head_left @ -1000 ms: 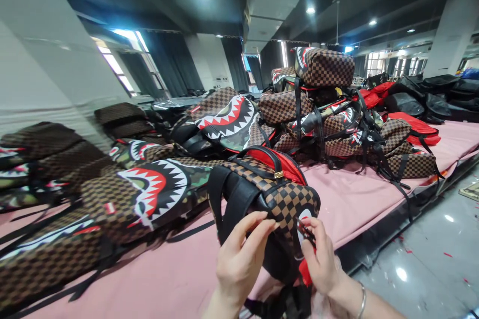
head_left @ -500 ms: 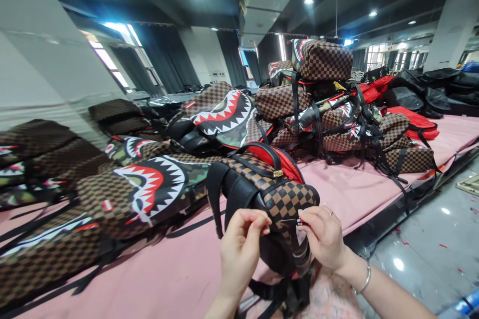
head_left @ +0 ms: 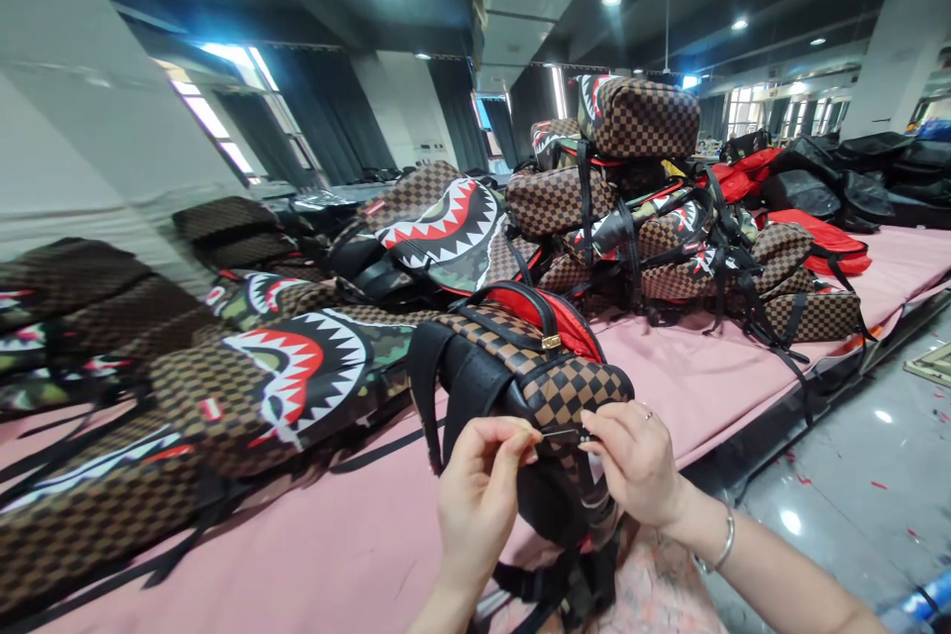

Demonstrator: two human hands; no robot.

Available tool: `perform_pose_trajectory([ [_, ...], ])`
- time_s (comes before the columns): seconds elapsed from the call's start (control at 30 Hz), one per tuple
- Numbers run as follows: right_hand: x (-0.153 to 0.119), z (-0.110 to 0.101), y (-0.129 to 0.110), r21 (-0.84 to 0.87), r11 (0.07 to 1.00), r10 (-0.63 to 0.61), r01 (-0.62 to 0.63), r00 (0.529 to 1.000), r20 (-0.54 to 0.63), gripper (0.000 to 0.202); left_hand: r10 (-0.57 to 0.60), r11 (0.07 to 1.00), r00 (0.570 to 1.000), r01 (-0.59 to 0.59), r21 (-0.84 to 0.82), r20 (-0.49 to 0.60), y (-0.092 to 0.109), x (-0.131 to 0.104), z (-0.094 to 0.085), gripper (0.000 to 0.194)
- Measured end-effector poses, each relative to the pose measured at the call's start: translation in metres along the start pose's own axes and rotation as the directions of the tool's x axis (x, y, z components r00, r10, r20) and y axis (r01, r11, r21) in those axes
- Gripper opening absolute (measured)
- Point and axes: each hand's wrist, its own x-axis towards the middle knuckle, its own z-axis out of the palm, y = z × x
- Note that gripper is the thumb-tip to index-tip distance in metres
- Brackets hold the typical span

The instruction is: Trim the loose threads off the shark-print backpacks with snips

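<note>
A brown checkered backpack [head_left: 572, 394] with black straps and an open red-lined top stands on the pink table cover [head_left: 357, 525]. In front of its side, my left hand [head_left: 486, 475] pinches one end of a thin, needle-like piece [head_left: 559, 434]. My right hand [head_left: 631, 461], with a ring and a bracelet on that arm, is closed at the other end of the thin piece, beside small dark and light bits too small to name. A pale tag-like scrap shows under the right fingers.
Shark-mouth backpacks [head_left: 312, 371] lie at the left. Behind stands a high pile of checkered bags [head_left: 646, 119]. Red and black bags [head_left: 817, 236] are at the back right. Beyond the table's right edge is a shiny floor [head_left: 839, 475] with red scraps.
My right hand has moved slightly left, nearer my left hand. The thin piece now shows between the fingers of both hands. The backpack has hardly moved.
</note>
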Motion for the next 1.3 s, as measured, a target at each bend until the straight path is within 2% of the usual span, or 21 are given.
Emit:
perform_pose_trajectory([
  [0.17,0.001,0.004,0.001,0.016,1.000,-0.006,0.006,1.000,-0.025,0.027,0.058,0.998,0.998,-0.058,0.016,0.009,0.001,-0.003,0.000,0.014],
  [0.23,0.002,0.005,0.002,0.115,0.992,0.047,-0.042,0.998,-0.039,0.023,0.100,0.995,0.995,-0.100,0.003,0.024,0.006,-0.003,-0.005,0.015],
  [0.3,0.004,0.006,0.004,0.258,0.956,0.160,-0.141,0.986,-0.052,0.017,0.236,0.971,0.965,-0.238,0.008,0.110,0.013,0.001,-0.011,0.024],
  [0.37,0.007,0.007,0.007,0.396,0.877,0.320,-0.272,0.946,-0.058,0.013,0.423,0.878,0.883,-0.455,0.150,0.206,0.021,0.011,-0.017,0.030],
  [0.43,0.010,0.009,0.009,0.489,0.777,0.466,-0.396,0.885,-0.024,0.014,0.518,0.695,0.808,-0.590,0.411,0.282,0.029,0.025,-0.019,0.034],
  [0.5,0.015,0.011,0.011,0.539,0.699,0.542,-0.469,0.840,0.028,0.017,0.495,0.525,0.799,-0.589,0.615,0.342,0.033,0.041,-0.016,0.040],
  [0.53,0.017,0.013,0.011,0.550,0.681,0.553,-0.484,0.832,0.046,0.018,0.461,0.470,0.803,-0.582,0.664,0.378,0.033,0.047,-0.013,0.036],
  [0.63,0.022,0.014,0.010,0.540,0.686,0.551,-0.488,0.833,0.054,0.017,0.382,0.384,0.806,-0.583,0.716,0.452,0.033,0.063,-0.005,0.020],
  [0.73,0.026,0.013,0.008,0.481,0.729,0.529,-0.486,0.847,0.054,0.014,0.364,0.433,0.815,-0.577,0.693,0.451,0.031,0.073,0.000,0.021],
  [0.9,0.036,0.007,0.007,0.391,0.786,0.480,-0.479,0.871,0.103,0.012,0.321,0.661,0.876,-0.479,0.577,0.360,0.030,0.080,0.004,0.020],
  [1.0,0.041,0.005,0.007,0.353,0.803,0.469,-0.480,0.875,0.122,0.011,0.307,0.736,0.893,-0.442,0.514,0.328,0.029,0.080,0.004,0.023],
  [1.13,0.045,0.004,0.007,0.309,0.816,0.470,-0.488,0.872,0.136,0.009,0.266,0.735,0.859,-0.475,0.484,0.439,0.031,0.083,0.000,0.029],
  [1.2,0.045,0.003,0.007,0.293,0.821,0.468,-0.489,0.872,0.146,0.008,0.242,0.692,0.826,-0.515,0.506,0.510,0.032,0.086,-0.002,0.034],
  [1.3,0.046,0.003,0.007,0.265,0.832,0.463,-0.488,0.873,0.153,0.007,0.232,0.597,0.790,-0.576,0.558,0.567,0.032,0.088,-0.003,0.022],
])
